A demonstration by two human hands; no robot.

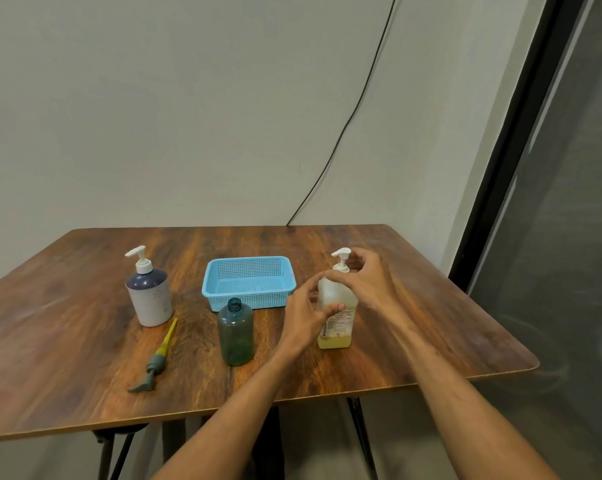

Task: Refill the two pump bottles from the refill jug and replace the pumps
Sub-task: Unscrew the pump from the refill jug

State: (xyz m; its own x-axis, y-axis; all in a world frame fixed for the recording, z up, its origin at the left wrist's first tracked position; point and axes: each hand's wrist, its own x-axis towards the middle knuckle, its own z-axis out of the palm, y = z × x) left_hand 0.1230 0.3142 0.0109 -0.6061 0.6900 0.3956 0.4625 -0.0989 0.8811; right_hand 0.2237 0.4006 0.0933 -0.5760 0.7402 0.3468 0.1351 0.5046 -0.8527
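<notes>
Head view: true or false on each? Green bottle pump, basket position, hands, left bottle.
1. The green bottle has its pump on. False: its neck is open, and a grey pump lies on the table to its left.
2. The blue basket stands behind the green bottle. True.
3. Both hands are at the clear bottle. True: the left hand grips its body and the right hand holds its pump collar.
4. The white-and-navy bottle lies on its side. False: it stands upright with its pump on.
</notes>
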